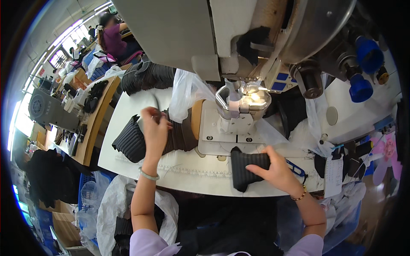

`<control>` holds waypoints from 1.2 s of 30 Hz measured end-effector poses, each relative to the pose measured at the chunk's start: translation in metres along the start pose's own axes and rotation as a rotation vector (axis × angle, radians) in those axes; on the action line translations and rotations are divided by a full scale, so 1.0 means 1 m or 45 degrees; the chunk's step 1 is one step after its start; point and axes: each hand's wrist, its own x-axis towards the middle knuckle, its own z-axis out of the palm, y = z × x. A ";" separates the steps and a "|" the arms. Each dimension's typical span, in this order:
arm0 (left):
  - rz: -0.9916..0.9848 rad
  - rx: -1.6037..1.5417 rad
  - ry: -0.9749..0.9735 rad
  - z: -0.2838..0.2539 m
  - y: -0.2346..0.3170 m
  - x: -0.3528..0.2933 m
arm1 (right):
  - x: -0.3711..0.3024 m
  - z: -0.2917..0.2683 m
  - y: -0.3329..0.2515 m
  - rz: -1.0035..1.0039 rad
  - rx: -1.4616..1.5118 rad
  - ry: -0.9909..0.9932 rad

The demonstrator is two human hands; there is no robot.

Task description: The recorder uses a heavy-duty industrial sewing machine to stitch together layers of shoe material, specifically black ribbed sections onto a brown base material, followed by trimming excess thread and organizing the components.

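Note:
My right hand (pixel 276 170) grips a black ribbed fabric piece (pixel 247 169), thumb on top, over the front of the white sewing table (pixel 188 170). My left hand (pixel 154 130) is raised over the table's left part with its fingers curled together. A blurred dark strip shows at its fingertips, and what they hold is unclear. Beneath and beside it lie a stack of dark brown ribbed pieces (pixel 183 135) and a black ribbed piece (pixel 129 141). Another stack of dark ribbed pieces (pixel 147 77) lies farther back. The sewing machine's lit needle area (pixel 252 100) stands between and beyond my hands.
The machine head (pixel 171 34) hangs over the table's far side. Near my right hand lies a blue-handled tool (pixel 296 168). White plastic sheeting (pixel 188 94) drapes beside the machine. A white bag (pixel 113 205) sits below the left edge. Far left, a person in purple (pixel 114 40) is seated.

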 end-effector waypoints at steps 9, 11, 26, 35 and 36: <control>0.271 -0.540 -0.148 0.006 0.084 -0.054 | -0.011 -0.014 -0.007 -0.358 -0.857 0.342; 0.340 -0.582 -0.337 0.016 0.090 -0.061 | -0.010 -0.018 -0.009 -0.108 -0.041 0.033; -0.436 -1.569 -1.179 0.043 0.081 -0.085 | 0.046 -0.049 -0.041 -0.220 1.028 -0.278; -0.124 -0.793 -0.653 0.061 0.130 -0.090 | 0.045 -0.059 -0.036 -0.637 -0.508 0.847; -0.114 -0.778 -0.619 0.066 0.128 -0.094 | 0.037 -0.062 -0.033 -0.791 -0.571 0.594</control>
